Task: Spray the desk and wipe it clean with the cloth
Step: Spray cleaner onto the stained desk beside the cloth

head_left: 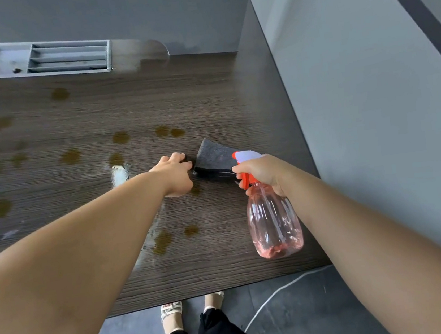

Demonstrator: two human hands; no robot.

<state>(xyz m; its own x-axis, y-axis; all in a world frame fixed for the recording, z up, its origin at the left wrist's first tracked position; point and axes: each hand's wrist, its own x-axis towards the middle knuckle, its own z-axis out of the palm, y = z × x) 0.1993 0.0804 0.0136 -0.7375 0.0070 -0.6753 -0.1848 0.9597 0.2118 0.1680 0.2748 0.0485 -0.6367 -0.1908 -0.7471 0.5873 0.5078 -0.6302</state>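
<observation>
The right hand [263,174] has its grip closed round the neck of the pink spray bottle [275,224], one finger at the orange trigger, and holds the bottle upright just on the near side of the grey cloth [213,153]. The left hand [176,175] lies just left of the cloth with its fingertips [178,158] at the cloth's left edge; I cannot tell whether that grip has closed on it. The cloth lies on the dark wood surface [149,97], with brown stains [70,156] and a wet streak [119,173] to its left and a grey tray [3,61] far beyond it on that side.
</observation>
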